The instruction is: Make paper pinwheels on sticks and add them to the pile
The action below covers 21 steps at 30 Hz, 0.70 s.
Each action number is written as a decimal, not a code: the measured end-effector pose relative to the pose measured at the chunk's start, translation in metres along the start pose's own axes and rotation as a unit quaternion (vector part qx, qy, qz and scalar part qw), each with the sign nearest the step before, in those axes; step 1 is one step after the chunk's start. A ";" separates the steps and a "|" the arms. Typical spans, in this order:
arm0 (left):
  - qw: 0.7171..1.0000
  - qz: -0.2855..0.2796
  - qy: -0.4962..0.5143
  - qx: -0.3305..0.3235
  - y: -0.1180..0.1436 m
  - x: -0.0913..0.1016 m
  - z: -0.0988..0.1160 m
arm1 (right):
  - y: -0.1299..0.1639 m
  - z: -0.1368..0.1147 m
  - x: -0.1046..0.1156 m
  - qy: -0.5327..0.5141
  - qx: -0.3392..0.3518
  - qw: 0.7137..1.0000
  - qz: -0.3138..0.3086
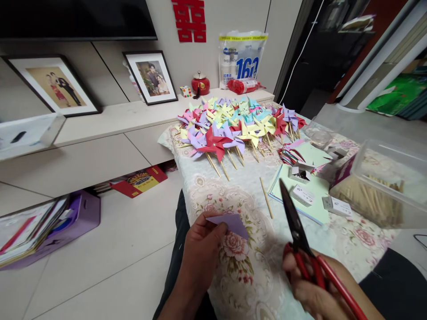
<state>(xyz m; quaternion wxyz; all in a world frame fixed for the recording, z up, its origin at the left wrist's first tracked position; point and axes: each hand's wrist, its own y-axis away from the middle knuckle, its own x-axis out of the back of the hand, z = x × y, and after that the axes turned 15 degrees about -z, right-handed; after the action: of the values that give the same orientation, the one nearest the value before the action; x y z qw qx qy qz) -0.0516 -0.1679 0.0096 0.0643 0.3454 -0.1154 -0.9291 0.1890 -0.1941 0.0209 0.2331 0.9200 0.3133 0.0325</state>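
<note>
My left hand pinches a small folded piece of purple paper between thumb and fingers, over the flowered tablecloth. In my right hand is a pair of scissors with red handles and dark blades. The blades look closed together and point up and away from me, apart from the paper. A single wooden stick lies on the cloth between the two hands. Farther back lie many paper pinwheels on sticks, in red, purple, yellow, pink and blue.
Right of the stick are pale green paper sheets with small white boxes on top. A clear plastic tub of wooden sticks stands at the far right. Cut coloured paper lies behind the boxes. A low cabinet runs along the wall.
</note>
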 end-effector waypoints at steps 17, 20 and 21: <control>0.907 -0.141 -0.342 -0.202 0.028 0.016 -0.011 | -0.059 -0.039 -0.031 -0.182 0.076 0.978 0.070; 0.877 -0.197 -0.388 -0.203 0.028 0.022 -0.016 | -0.062 -0.036 -0.030 -0.176 0.076 0.978 0.078; 0.866 -0.198 -0.405 -0.215 0.028 0.023 -0.018 | -0.062 -0.035 -0.028 -0.167 0.074 0.980 0.080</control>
<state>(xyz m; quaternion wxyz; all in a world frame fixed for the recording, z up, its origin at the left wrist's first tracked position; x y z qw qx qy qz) -0.0561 -0.2022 -0.0109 -0.1006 -0.0683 0.1425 -0.9823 0.1240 -0.1531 0.0267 0.2101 0.9492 0.1971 -0.1264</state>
